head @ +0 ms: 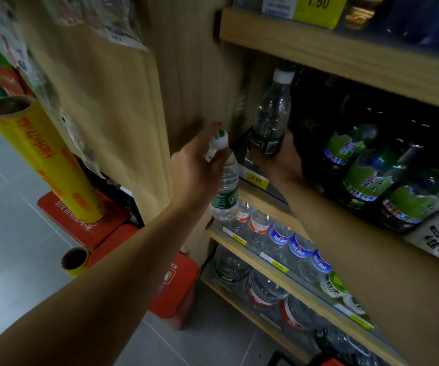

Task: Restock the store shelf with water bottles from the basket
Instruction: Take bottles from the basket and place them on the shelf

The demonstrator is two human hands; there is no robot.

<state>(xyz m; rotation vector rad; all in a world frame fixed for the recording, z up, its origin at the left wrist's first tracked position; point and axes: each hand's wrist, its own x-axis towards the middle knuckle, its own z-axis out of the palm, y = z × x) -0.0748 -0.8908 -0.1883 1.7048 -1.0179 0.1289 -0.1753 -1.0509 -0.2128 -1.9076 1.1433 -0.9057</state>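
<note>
Both hands hold 1 water bottle each: the right hand (281, 157) grips an upright bottle (272, 112) low at the shelf (259, 196), the left hand (200, 165) pinches another bottle (226, 186) by its neck, both smooth, likely heavy.

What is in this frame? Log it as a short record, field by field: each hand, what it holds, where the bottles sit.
left hand: grips a water bottle near its neck, in front of the shelf edge
right hand: holds the base of a second bottle, upright at the left end of the middle shelf
neighbours: dark green-labelled bottles to the right
lower shelves: rows of clear bottles, lying tilted in view
price tag: yellow, reads 2.00
basket: not identifiable in view
</note>
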